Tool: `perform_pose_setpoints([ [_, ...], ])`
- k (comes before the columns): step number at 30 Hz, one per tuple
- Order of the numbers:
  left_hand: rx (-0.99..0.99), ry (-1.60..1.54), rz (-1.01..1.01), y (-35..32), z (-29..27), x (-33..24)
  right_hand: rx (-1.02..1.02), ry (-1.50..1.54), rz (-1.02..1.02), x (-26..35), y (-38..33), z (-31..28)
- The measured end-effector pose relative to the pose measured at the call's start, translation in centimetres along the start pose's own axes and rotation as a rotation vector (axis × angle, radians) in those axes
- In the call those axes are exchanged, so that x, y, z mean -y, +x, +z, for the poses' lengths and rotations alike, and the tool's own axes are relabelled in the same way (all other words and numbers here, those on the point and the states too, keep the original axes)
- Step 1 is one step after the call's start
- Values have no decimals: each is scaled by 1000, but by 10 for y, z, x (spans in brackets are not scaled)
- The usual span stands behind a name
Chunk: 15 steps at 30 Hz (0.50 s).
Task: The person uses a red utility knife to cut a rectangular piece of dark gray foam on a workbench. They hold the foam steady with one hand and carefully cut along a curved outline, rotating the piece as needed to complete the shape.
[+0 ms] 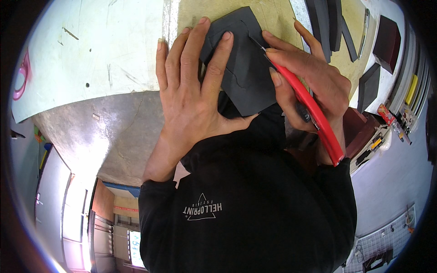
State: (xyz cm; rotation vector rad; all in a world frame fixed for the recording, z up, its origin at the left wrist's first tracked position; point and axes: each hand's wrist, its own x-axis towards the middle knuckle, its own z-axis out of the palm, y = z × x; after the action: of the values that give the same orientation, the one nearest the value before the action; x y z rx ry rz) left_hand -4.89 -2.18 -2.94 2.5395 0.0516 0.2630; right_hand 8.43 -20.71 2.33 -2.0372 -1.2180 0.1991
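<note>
A dark grey foam-like sheet point(255, 77) with angled edges lies on the table at the top middle, with thin curved lines on its surface. My left hand point(189, 93) rests flat with its fingers spread, the index and middle fingertips on the sheet and the thumb along its near edge. In my right hand point(314, 77) is a red utility knife point(314, 107), held like a pen. Its slim blade slants to the upper left, and the tip meets the sheet by a curved line near the far right edge.
Dark foam strips point(334, 25) and a pen point(364, 34) lie at the upper right. Beyond them are a dark red block point(387, 43) and a flat black piece point(368, 86). A second cutter point(395, 123) lies farther right. Pink-handled scissors point(22, 75) are at the far left.
</note>
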Motion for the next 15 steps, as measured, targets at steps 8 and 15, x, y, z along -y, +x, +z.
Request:
perform_pose_setpoints([
  [8, -9, 10, 6, 0, 1, 0, -11, -15, -4, -1, -5, 1],
  [15, -6, 22, -2, 0, 0, 0, -33, -28, 15, 3, -7, 1],
])
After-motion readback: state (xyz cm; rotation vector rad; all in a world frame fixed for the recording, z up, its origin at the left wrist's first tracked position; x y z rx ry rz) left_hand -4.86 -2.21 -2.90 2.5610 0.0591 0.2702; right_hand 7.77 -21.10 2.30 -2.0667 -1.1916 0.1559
